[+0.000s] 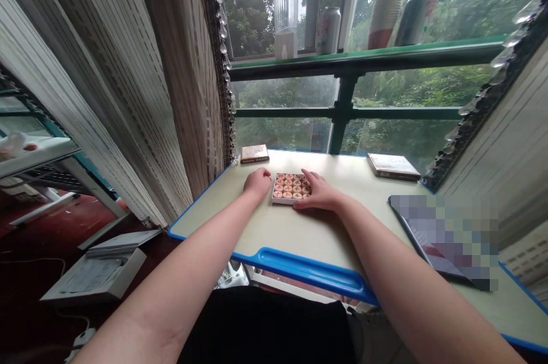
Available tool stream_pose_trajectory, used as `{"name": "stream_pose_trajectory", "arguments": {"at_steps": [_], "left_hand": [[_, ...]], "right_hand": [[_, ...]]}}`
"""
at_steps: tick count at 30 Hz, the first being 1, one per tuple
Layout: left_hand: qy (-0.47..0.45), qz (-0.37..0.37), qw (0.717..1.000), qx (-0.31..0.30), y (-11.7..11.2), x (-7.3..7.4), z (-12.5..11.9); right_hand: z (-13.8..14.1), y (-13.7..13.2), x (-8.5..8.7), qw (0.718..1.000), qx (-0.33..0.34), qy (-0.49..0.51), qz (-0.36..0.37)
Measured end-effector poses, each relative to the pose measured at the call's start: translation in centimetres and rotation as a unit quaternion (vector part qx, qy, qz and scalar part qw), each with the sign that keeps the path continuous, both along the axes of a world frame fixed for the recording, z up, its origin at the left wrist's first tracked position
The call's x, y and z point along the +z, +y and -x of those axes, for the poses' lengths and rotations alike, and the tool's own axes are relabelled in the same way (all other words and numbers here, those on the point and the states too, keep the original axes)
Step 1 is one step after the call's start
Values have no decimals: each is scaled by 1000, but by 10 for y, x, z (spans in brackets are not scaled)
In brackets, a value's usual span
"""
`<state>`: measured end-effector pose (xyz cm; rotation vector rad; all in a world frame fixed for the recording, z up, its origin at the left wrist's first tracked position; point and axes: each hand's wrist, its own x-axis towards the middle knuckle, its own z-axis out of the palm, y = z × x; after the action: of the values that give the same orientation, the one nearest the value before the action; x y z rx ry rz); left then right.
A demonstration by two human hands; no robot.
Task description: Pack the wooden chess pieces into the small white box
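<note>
A shallow white box of Chinese chess pieces (289, 188) lies flat on the pale desk (295, 233). Its round wooden discs sit in rows, with red characters on the left and dark ones on the right. My right hand (319, 191) grips the box's right side, thumb at the near edge and fingers at the far edge, covering part of the right-hand pieces. Just left of the box rests my left hand (257, 182), its fingers curled closed; whatever may be inside them is hidden.
A small flat box (254, 153) lies at the desk's back left, a larger one (394, 166) at the back right. On the right is a partly pixelated tablet (440, 238). A blue trough (312, 273) edges the front. Cans and cups stand on the window ledge (372, 59).
</note>
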<state>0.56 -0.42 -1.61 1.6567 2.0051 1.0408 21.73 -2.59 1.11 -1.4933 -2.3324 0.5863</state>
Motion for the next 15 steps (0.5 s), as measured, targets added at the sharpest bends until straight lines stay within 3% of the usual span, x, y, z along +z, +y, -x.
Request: {"name": "stream_pose_trajectory", "arguments": {"at_steps": [3, 6, 10, 15], "left_hand": [[177, -66, 981, -35, 4, 6, -3], [276, -109, 953, -52, 13, 10, 0], [340, -85, 936, -30, 38, 12, 17], [308, -38, 951, 10, 69, 6, 41]], "right_hand": [[0, 2, -2, 1000, -7, 10, -17], [0, 6, -6, 998, -28, 21, -45], [1, 10, -8, 996, -62, 23, -66], [3, 9, -6, 995, -77, 13, -62]]}}
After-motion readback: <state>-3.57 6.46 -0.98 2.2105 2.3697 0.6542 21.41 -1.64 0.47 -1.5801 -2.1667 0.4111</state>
